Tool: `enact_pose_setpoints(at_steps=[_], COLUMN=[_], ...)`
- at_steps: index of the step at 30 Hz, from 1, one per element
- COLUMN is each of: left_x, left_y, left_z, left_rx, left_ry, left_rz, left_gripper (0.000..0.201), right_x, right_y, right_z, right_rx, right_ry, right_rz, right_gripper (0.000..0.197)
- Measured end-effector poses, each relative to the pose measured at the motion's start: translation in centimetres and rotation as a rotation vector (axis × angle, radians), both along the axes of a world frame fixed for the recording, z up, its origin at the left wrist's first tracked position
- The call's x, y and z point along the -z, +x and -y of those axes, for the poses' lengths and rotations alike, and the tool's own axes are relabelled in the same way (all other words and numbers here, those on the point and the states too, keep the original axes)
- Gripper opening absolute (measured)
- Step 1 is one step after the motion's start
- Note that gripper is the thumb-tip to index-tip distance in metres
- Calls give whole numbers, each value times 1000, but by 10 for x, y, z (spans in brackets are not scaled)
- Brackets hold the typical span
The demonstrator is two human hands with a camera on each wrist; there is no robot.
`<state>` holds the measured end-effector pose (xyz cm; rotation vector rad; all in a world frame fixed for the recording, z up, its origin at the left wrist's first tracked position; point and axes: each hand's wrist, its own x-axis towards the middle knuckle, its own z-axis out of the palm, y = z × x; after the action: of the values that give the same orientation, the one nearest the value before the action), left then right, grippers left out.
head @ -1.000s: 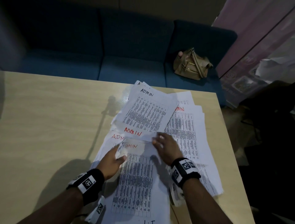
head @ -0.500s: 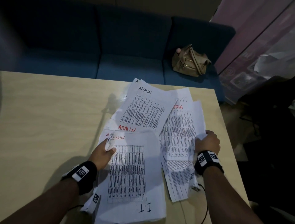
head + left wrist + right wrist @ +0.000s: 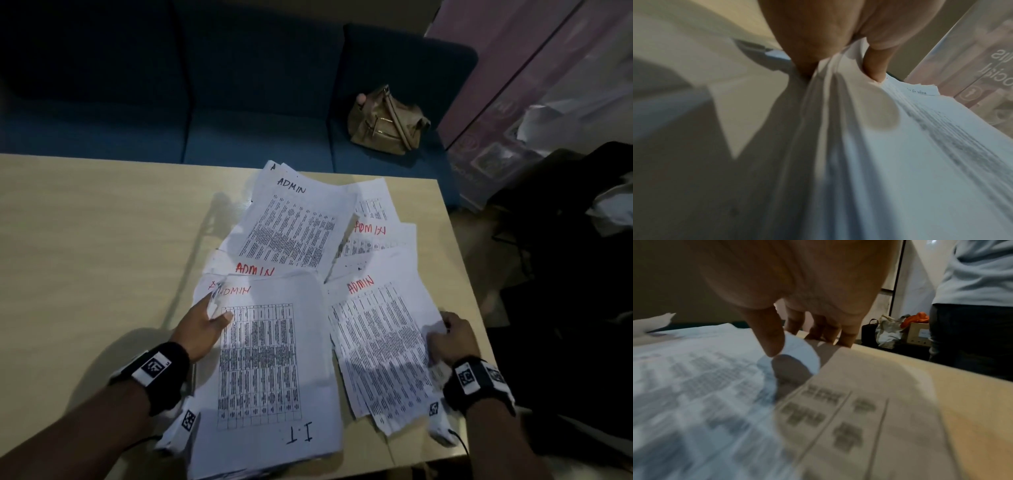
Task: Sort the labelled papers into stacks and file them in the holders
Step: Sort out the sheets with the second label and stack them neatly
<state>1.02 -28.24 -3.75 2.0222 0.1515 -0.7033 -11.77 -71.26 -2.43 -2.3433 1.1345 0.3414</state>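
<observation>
Printed sheets labelled ADMIN in red and black lie fanned over the right half of the tan table (image 3: 85, 240). My left hand (image 3: 210, 317) pinches the top left edge of a thick stack (image 3: 263, 359) whose top sheet reads ADMIN at the far end and I.T at the near end; the left wrist view shows my thumb and fingers (image 3: 875, 68) round several sheets (image 3: 900, 146). My right hand (image 3: 445, 330) grips the right edge of a red-labelled ADMIN sheet (image 3: 380, 335), with its thumb (image 3: 768, 337) on top of the paper (image 3: 694, 369).
A black-labelled ADMIN sheet (image 3: 298, 226) tops the far pile. A blue sofa (image 3: 205, 102) with a tan handbag (image 3: 387, 123) stands behind the table. The table's right edge is close to my right hand. Another person (image 3: 972, 305) stands at the right.
My right hand left the middle of the pile, moved right and took the right-hand sheets by their edge, dragging them rightwards and nearer. My left hand kept its hold on the stack.
</observation>
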Motion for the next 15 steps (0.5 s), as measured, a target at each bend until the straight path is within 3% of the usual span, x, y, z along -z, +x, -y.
enact_pose_setpoints(at_steps=[4,8,15], left_x=[4,1,-1], left_y=[-1,-4,-4], left_z=[-3,-3,-2], left_rx=[-4,-8,-14], left_ry=[-16,-19,-3], left_rz=[12,6,8], left_gripper=[51,56,53], right_x=[13,15,14], right_y=[6,9,15], right_z=[-32,-42,-35], right_rx=[-46,-63,-47], right_ry=[-114,-248,-89], right_rz=[-72,-106,21], right_gripper=[77,74,82])
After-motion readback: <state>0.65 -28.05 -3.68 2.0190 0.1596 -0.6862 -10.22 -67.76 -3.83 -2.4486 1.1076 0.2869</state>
